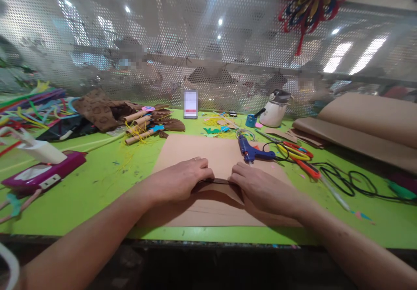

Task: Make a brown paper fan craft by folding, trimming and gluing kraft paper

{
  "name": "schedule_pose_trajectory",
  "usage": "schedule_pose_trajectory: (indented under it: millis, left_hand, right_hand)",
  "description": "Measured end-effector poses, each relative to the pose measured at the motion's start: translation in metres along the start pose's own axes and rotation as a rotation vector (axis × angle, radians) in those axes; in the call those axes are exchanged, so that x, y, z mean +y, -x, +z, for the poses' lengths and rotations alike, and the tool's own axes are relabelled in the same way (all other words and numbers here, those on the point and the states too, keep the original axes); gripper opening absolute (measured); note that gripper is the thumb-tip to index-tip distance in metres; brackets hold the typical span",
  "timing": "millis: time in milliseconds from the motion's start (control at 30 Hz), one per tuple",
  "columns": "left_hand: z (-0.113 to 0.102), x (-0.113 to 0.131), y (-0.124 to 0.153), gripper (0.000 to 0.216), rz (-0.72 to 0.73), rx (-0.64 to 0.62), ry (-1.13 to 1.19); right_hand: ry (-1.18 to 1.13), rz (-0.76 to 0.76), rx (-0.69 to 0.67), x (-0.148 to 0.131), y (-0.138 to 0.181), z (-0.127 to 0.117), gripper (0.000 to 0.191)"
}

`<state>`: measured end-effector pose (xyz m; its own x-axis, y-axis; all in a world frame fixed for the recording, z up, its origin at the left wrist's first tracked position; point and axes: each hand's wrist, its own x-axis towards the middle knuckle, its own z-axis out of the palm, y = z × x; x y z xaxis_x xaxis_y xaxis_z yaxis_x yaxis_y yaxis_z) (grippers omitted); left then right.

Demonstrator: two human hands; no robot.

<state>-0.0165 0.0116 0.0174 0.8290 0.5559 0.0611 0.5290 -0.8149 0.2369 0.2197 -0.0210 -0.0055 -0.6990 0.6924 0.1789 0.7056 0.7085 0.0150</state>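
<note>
A sheet of brown kraft paper (198, 151) lies flat on the green table (97, 185) in front of me. My left hand (177, 179) and my right hand (260, 188) rest side by side on the paper's middle. The fingers of both are curled down and pinch a fold or edge of the paper between them, with a thin dark line running from one hand to the other. A blue glue gun (250, 150) lies just beyond my right hand on the paper's far right corner.
Red and yellow scissors (298, 155) and black cable (345, 181) lie to the right, rolled brown paper (365, 129) behind them. A white kettle (275, 109), a phone (190, 104), paper rolls (141, 127), coloured strips (32, 105) and a pink case (42, 172) stand around. A perforated screen closes the back.
</note>
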Motion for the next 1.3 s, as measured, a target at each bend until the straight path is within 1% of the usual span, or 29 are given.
schedule_pose_trajectory:
  millis: [67, 200, 267, 400, 500, 667, 733, 833, 967, 1033, 1100, 1200, 1267, 1300]
  left_hand:
    - [0.001, 0.000, -0.001, 0.016, -0.005, 0.028, -0.024]
    - [0.004, 0.003, -0.001, 0.017, -0.016, 0.081, -0.079]
    - [0.004, 0.005, -0.001, 0.019, -0.012, 0.085, -0.095]
    - [0.001, 0.008, -0.001, 0.022, -0.040, 0.086, -0.071]
    - [-0.001, 0.006, -0.002, 0.022, -0.094, 0.087, 0.026]
    - [-0.006, -0.002, -0.010, 0.043, -0.204, 0.033, 0.283]
    - [-0.007, -0.005, -0.012, 0.045, -0.241, -0.014, 0.383]
    - [-0.009, -0.007, -0.012, 0.043, -0.235, -0.087, 0.512]
    - [-0.010, -0.006, -0.011, 0.038, -0.215, -0.086, 0.600]
    - [-0.009, -0.005, -0.010, 0.035, -0.222, -0.083, 0.648]
    - [-0.007, -0.004, -0.009, 0.033, -0.237, -0.076, 0.705]
    - [-0.003, -0.003, -0.009, 0.032, -0.243, -0.049, 0.740]
    - [-0.002, 0.001, -0.009, 0.032, -0.254, -0.035, 0.702]
    - [-0.002, 0.004, -0.009, 0.032, -0.270, -0.024, 0.671]
  right_hand:
    - [0.012, 0.002, 0.000, -0.001, 0.000, 0.000, 0.012]
    - [0.082, 0.038, 0.071, -0.008, 0.000, -0.006, 0.012]
    - [0.115, 0.038, 0.096, -0.012, 0.001, -0.009, 0.014]
    - [0.132, 0.031, 0.097, -0.015, 0.000, -0.008, 0.015]
    - [0.119, 0.055, 0.120, -0.016, -0.002, -0.009, 0.015]
    - [0.224, -0.038, 0.159, -0.019, -0.004, -0.020, 0.020]
    - [0.269, -0.066, 0.178, -0.020, -0.004, -0.023, 0.022]
    - [0.289, -0.092, 0.195, -0.020, -0.003, -0.023, 0.023]
    - [0.282, -0.076, 0.191, -0.019, -0.002, -0.023, 0.021]
    - [0.247, -0.060, 0.203, -0.019, -0.003, -0.022, 0.021]
    - [0.148, -0.045, 0.247, -0.018, -0.003, -0.019, 0.021]
    - [-0.148, -0.009, 0.351, -0.015, -0.004, -0.014, 0.016]
    - [-0.376, 0.052, 0.398, -0.011, -0.005, -0.012, 0.020]
    - [-0.464, 0.106, 0.396, -0.010, -0.005, -0.012, 0.023]
